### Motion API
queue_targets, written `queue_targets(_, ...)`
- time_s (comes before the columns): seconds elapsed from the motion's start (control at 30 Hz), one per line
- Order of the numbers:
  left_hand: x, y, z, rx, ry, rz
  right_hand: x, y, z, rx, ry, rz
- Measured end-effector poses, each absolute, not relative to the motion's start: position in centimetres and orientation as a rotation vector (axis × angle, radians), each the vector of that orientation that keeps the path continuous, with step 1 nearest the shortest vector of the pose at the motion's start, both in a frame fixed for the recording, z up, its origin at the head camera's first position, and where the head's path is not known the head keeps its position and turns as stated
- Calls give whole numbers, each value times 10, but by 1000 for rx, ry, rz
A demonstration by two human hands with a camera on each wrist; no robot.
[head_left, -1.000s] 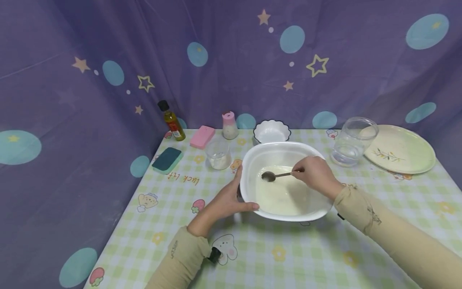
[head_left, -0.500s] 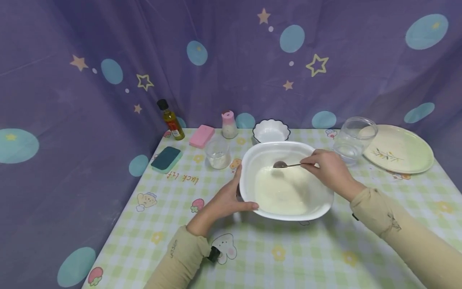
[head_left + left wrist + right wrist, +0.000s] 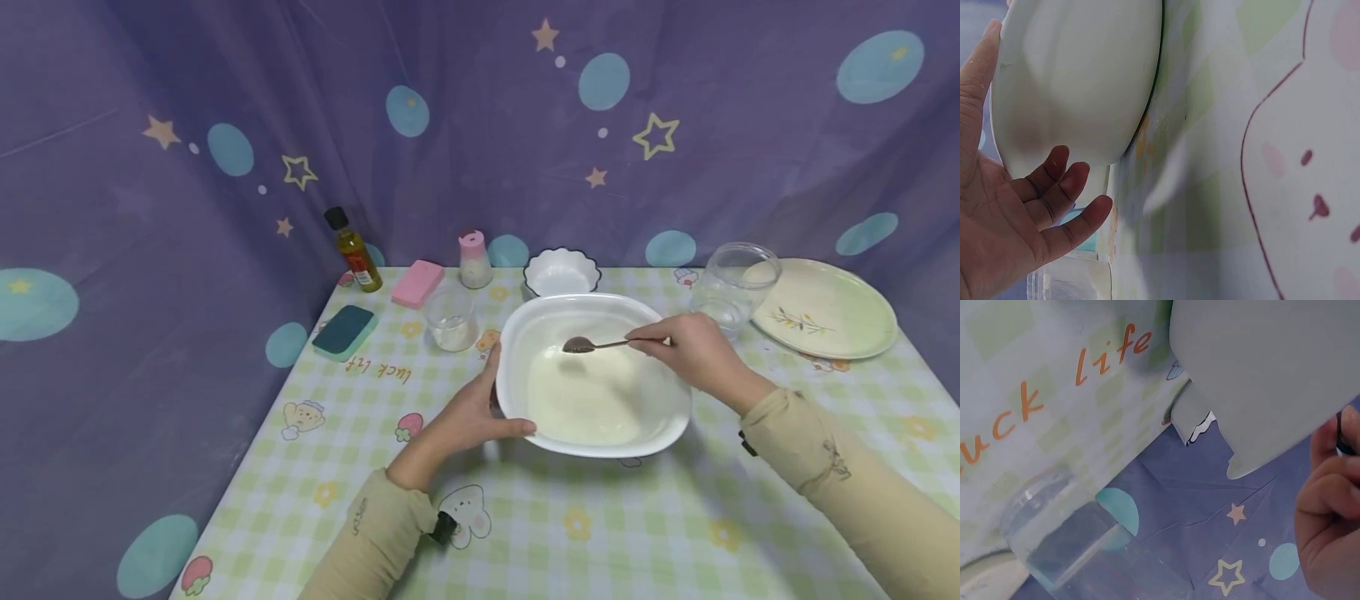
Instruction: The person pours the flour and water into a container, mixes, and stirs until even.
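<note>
Pinching the thin handle of the spoon (image 3: 597,343), my right hand (image 3: 693,354) holds it level over the far side of the white basin (image 3: 517,329), its bowl lifted clear of the pale milky liquid (image 3: 588,404) pooled in the bottom. My left hand (image 3: 468,417) grips the basin's near-left rim, thumb along the lip and fingers (image 3: 1063,181) curled under the outer wall, steadying it on the desk (image 3: 600,533). I judge I am in the middle of stirring or scooping this liquid. The next move calls for a gentle dip of the spoon back down, with the left grip firm so the basin does not slide on the checked cloth. Just beyond the basin stand a small glass (image 3: 452,319) and a little white bowl (image 3: 562,271); a glass jar (image 3: 731,287) sits by my right hand, a plate (image 3: 825,308) behind it. Farther back are two sponges, pink (image 3: 417,283) and green (image 3: 345,331), a shaker (image 3: 476,260) and an oil bottle (image 3: 352,248).
</note>
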State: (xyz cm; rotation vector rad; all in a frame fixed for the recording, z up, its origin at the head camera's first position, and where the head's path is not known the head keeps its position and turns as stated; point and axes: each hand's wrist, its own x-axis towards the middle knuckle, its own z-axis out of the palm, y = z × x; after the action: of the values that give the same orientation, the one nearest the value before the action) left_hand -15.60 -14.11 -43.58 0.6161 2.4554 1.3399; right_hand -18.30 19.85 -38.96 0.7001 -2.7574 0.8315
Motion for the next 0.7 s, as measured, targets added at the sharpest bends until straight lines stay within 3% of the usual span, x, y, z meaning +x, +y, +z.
queue_targets(0.7,-155,-140,-435,594,2473,1325,-174,210,-381,264,-2910,1675)
